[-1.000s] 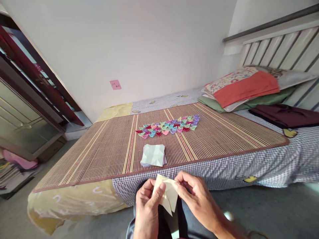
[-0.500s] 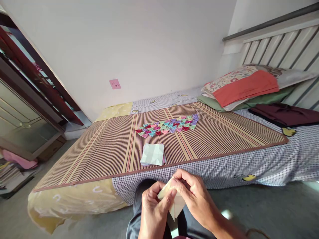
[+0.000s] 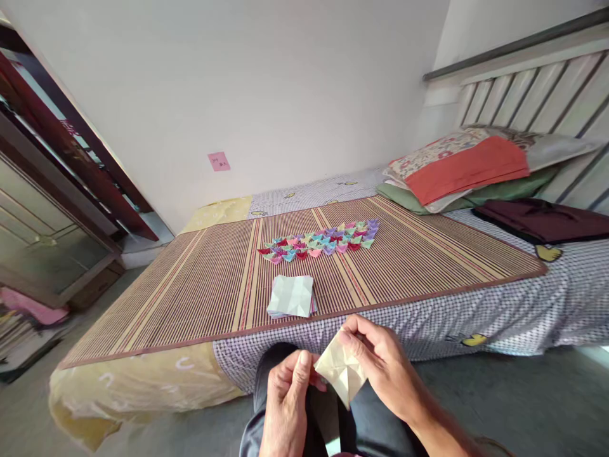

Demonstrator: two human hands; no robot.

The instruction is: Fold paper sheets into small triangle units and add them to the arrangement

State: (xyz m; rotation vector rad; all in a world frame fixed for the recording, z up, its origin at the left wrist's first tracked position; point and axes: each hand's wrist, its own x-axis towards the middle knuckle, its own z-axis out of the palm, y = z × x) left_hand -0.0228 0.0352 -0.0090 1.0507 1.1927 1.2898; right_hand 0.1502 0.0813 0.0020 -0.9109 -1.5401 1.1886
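Observation:
Above my lap, my right hand [image 3: 378,358] pinches a small cream folded paper [image 3: 343,374] by its upper corner, thumb in front. The paper is roughly diamond-shaped, with crossing creases at its middle and a point hanging down. My left hand [image 3: 290,393] is closed at the paper's left corner, thumb raised against the fingers; part of its grip is hidden. On the mat beyond lies a stack of creased paper squares [image 3: 291,296], a pale green one on top. Farther back, rows of small folded paper shapes [image 3: 323,241] in many colours stand together.
A striped mat [image 3: 204,292] covers much of the bed, over a checked sheet [image 3: 404,336]. Pillows [image 3: 469,168] and a dark maroon folded item [image 3: 542,219] lie at the right by the headboard [image 3: 533,95]. A pink note [image 3: 219,161] is on the wall.
The paper has turned and spread to show its creased face. My left hand has shifted from its front to its left corner, while my right hand keeps hold at the top.

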